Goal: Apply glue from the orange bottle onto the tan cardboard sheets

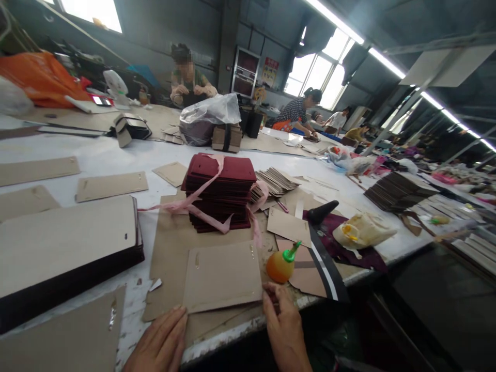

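A flat beige panel [222, 279] lies in front of me on a larger brown sheet [165, 274], with shiny glue marks near its two upper corners. My left hand [160, 338] rests with straight fingers at the panel's lower left corner. At the lower right corner, the curled fingers and thumb of my right hand [284, 320] close on the panel's edge. Just beyond that hand stands a round bottle of orange liquid [279, 267] with a green nozzle. Behind the panel is a stack of dark red pieces [220, 191], loosely wrapped in a pink ribbon [201, 191].
To the left are a thick stack of light-topped panels [70, 237] and a glue-marked panel [77, 336]. A yellowish plastic container [364, 231] and a black pointed object [323, 211] lie to the right. Co-workers sit across the table [155, 150]. Its front edge runs beneath my hands.
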`<action>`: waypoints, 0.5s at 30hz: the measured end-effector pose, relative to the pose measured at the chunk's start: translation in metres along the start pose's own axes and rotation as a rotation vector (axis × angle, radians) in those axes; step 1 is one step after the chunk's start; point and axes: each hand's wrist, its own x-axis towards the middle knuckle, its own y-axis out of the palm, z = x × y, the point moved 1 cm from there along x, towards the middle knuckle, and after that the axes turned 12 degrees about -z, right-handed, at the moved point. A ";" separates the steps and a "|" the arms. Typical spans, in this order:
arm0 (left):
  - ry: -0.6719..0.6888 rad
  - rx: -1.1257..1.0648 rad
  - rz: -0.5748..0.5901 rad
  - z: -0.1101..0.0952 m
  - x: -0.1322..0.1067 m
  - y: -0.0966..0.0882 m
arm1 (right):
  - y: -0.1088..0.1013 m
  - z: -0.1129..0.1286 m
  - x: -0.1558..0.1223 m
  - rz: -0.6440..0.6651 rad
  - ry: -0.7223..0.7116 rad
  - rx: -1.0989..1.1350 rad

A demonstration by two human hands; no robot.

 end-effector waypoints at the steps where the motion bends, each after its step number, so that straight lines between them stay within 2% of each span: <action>1: -0.022 0.008 0.024 -0.002 0.004 -0.003 | 0.000 0.002 0.002 0.021 0.129 0.091; 4: -0.096 0.003 0.016 -0.007 0.010 -0.008 | 0.000 0.006 0.007 0.093 0.381 0.267; 7: -0.107 0.001 0.012 -0.006 0.005 -0.003 | -0.002 0.011 0.008 0.174 0.473 0.366; 9: -0.069 -0.007 -0.038 -0.003 -0.002 0.001 | -0.003 0.016 0.006 0.222 0.467 0.387; 11: -0.028 -0.022 -0.092 0.001 -0.008 0.006 | -0.006 0.024 0.002 0.204 0.411 0.365; 15: -0.021 -0.028 -0.068 0.007 -0.014 0.012 | -0.015 0.049 -0.005 -0.011 0.200 0.284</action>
